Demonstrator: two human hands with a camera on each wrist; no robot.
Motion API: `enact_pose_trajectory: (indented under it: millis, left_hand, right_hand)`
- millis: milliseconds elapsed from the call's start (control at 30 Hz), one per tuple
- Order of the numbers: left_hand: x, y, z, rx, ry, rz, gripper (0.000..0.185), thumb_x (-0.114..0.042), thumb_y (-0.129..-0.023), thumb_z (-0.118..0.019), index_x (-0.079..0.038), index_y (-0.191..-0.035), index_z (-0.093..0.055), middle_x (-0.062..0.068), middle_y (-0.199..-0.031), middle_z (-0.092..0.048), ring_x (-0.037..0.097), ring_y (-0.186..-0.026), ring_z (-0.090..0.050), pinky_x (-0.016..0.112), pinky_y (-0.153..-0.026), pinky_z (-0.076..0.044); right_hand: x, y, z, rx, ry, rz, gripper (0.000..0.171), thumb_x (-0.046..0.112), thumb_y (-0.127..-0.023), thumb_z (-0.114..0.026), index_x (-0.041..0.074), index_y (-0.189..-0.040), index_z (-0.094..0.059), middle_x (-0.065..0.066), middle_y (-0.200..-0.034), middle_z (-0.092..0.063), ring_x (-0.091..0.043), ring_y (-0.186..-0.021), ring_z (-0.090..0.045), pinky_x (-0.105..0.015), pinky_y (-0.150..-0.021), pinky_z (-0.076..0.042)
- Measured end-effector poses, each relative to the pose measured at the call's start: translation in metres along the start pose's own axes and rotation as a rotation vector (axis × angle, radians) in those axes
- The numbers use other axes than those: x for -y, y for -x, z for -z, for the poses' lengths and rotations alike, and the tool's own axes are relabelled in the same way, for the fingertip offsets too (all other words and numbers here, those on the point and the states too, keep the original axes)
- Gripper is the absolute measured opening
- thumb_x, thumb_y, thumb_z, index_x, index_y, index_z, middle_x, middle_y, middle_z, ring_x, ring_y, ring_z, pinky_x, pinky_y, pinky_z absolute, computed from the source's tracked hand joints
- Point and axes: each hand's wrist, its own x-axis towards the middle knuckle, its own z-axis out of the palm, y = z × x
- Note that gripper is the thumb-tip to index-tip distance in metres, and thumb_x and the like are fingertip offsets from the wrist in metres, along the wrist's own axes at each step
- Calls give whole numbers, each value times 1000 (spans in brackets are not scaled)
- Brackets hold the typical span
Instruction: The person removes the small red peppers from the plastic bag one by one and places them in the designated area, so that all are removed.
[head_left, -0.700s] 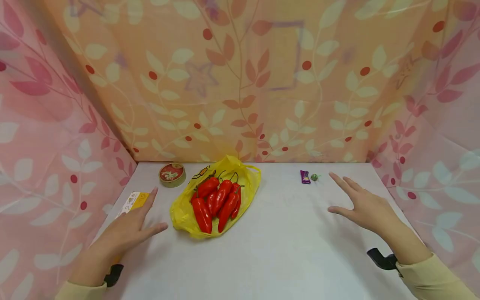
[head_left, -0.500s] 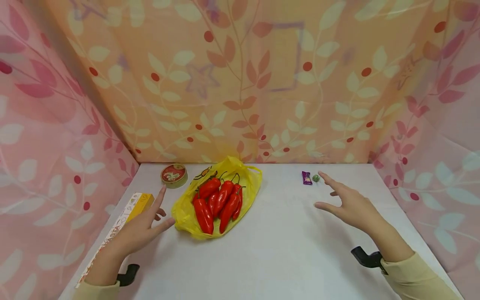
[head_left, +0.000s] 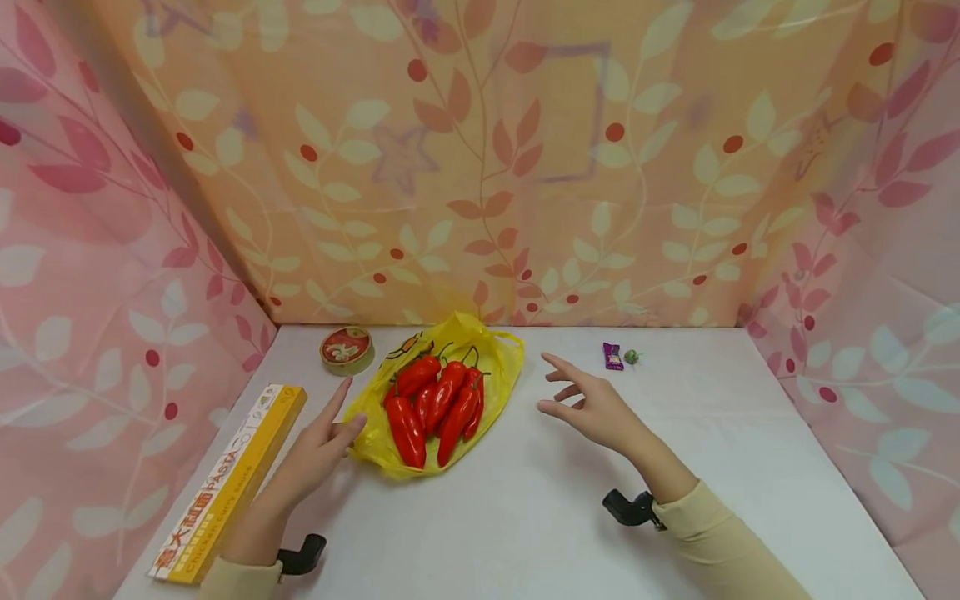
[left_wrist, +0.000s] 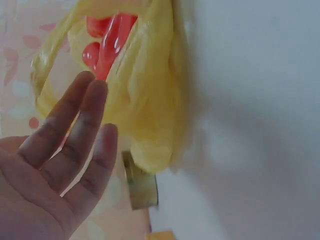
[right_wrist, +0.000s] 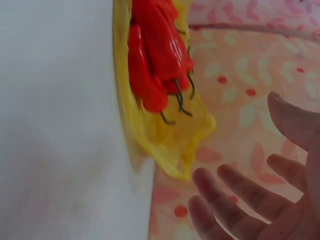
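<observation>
Several red peppers (head_left: 435, 402) lie on an opened yellow plastic bag (head_left: 497, 367) at the middle back of the white table (head_left: 540, 517). My left hand (head_left: 330, 429) is open, its fingers straight, right at the bag's left edge; the left wrist view shows its fingers (left_wrist: 75, 130) beside the yellow plastic bag (left_wrist: 150, 100). Over the table just right of the bag, my right hand (head_left: 581, 400) hovers with its fingers spread and holds nothing. In the right wrist view the red peppers (right_wrist: 155, 55) and bag (right_wrist: 170, 145) lie ahead of its fingers (right_wrist: 235, 200).
A long yellow pasta box (head_left: 232, 479) lies along the table's left edge. A small round tin (head_left: 347, 348) sits at the back left. A purple wrapped sweet (head_left: 612, 356) and a small green one (head_left: 632, 356) lie at the back right. Patterned cloth walls enclose three sides.
Both hands have moved inward toward the bag. The left hand has come off the pasta box to the bag's left edge; the right hand has swung left from near the sweets.
</observation>
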Motion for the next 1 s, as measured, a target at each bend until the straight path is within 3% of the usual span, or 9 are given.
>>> enact_pose_trajectory:
  millis: [100, 267, 400, 600, 767, 1000]
  left_hand:
    - [-1, -2, -4, -1, 85, -15, 70, -49, -102, -54, -40, -161, -18, 13, -106, -70, 23, -97, -62, 32, -88, -55]
    - [2, -5, -12, -4, 194, -43, 54, -39, -102, -59, -17, -150, -49, 16, -133, -65, 22, -110, -63, 22, -90, -55]
    - [5, -8, -19, -41, 200, -17, 42, -36, -101, -62, -16, -137, -62, 12, -136, -60, 22, -112, -55, 21, -90, -55]
    - [0, -5, -22, -64, 218, 3, 39, -33, -101, -62, -15, -136, -64, 10, -137, -58, 25, -117, -49, 18, -90, -53]
    - [-1, -5, -24, -68, 259, -35, 48, -36, -99, -65, -11, -140, -60, 11, -140, -57, 25, -119, -51, 13, -91, -51]
    - [2, -6, -28, -100, 279, -66, 50, -33, -96, -70, -11, -140, -59, 11, -139, -60, 17, -112, -60, 13, -91, -51]
  right_hand:
    - [4, -10, -19, 37, -53, -6, 75, 42, -90, -75, 35, -155, -38, -6, -133, -65, -21, -106, -69, -37, -84, -61]
    - [7, -27, -47, 55, -156, -38, 69, 42, -90, -75, 35, -152, -44, -10, -134, -65, -21, -105, -67, -35, -84, -60]
    - [7, -41, -69, 51, -217, -59, 62, 43, -90, -74, 30, -147, -52, -12, -132, -66, -21, -102, -67, -35, -82, -60]
    - [9, -57, -92, 71, -261, -78, 63, 47, -90, -73, 23, -145, -55, -12, -131, -66, -25, -101, -66, -38, -84, -58]
    - [11, -66, -105, 50, -265, -96, 60, 45, -90, -74, 23, -144, -57, -9, -128, -66, -23, -97, -65, -35, -82, -59]
    - [15, -72, -117, 33, -227, -67, 52, 42, -90, -75, 20, -135, -64, -3, -109, -67, -21, -87, -58, -27, -71, -53]
